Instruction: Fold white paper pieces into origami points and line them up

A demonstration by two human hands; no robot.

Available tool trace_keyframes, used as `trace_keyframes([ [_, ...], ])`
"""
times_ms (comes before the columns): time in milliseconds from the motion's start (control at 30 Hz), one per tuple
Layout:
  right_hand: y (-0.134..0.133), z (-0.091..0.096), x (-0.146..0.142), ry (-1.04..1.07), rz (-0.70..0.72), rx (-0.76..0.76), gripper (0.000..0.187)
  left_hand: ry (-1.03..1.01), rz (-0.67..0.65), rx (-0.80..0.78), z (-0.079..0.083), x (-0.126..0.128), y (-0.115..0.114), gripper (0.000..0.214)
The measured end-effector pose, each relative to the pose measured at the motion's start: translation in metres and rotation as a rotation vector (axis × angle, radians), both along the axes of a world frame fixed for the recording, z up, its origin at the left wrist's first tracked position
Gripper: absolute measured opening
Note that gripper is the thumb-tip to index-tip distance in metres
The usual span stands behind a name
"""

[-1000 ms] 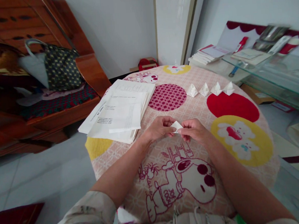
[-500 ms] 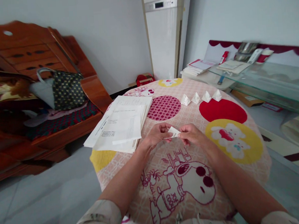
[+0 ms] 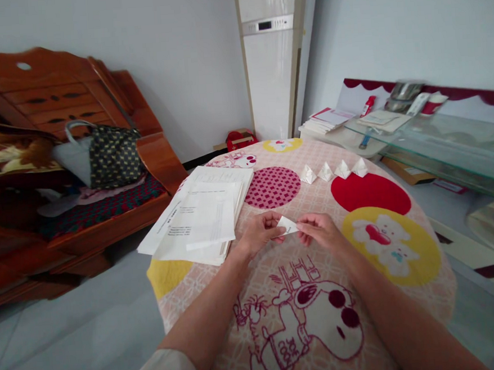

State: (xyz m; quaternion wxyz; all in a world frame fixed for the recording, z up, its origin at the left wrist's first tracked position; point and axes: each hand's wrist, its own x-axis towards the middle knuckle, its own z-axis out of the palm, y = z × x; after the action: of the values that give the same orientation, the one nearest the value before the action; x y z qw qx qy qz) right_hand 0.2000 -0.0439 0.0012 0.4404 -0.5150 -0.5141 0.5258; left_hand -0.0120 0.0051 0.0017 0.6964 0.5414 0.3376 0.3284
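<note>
A small folded piece of white paper (image 3: pixel 287 224) with a little dark print is held above the middle of the table. My left hand (image 3: pixel 262 232) pinches its left side between thumb and fingers. On its right corner, the thumb and fingertips of my right hand (image 3: pixel 316 227) are closed. Several folded white paper shapes with pointed tops (image 3: pixel 325 171) stand in a row beyond my right hand. To the left of my hands lies a stack of printed paper sheets (image 3: pixel 202 210).
A patterned cloth (image 3: pixel 278 262) covers the round table. At right stands a glass-topped cabinet (image 3: pixel 450 137) bearing papers and a red cup. A wooden sofa (image 3: pixel 63 96) with a dotted bag (image 3: pixel 113 155) is at left. A white floor-standing unit (image 3: pixel 271 76) rises behind the table.
The view has tilted up slightly, so everything sits lower in the picture. Both hands keep the folded paper between them, with only a slight shift of the fingers.
</note>
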Motion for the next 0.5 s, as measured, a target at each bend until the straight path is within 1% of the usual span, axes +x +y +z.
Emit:
trace_keyframes([
  [100, -0.0047, -0.0001, -0.0125, 0.035, 0.000, -0.002, 0.032, -0.067, -0.051, -0.075, 0.0020, 0.0020, -0.0039, 0.053],
  [200, -0.0075, 0.0007, -0.0151, 0.090, -0.016, -0.006, 0.030, -0.149, -0.078, -0.169, 0.0046, 0.0004, -0.0058, 0.060],
  [500, -0.0090, -0.0009, -0.0126, 0.217, 0.036, -0.020, 0.029, -0.245, -0.172, -0.283, 0.0040, -0.0001, -0.0090, 0.050],
])
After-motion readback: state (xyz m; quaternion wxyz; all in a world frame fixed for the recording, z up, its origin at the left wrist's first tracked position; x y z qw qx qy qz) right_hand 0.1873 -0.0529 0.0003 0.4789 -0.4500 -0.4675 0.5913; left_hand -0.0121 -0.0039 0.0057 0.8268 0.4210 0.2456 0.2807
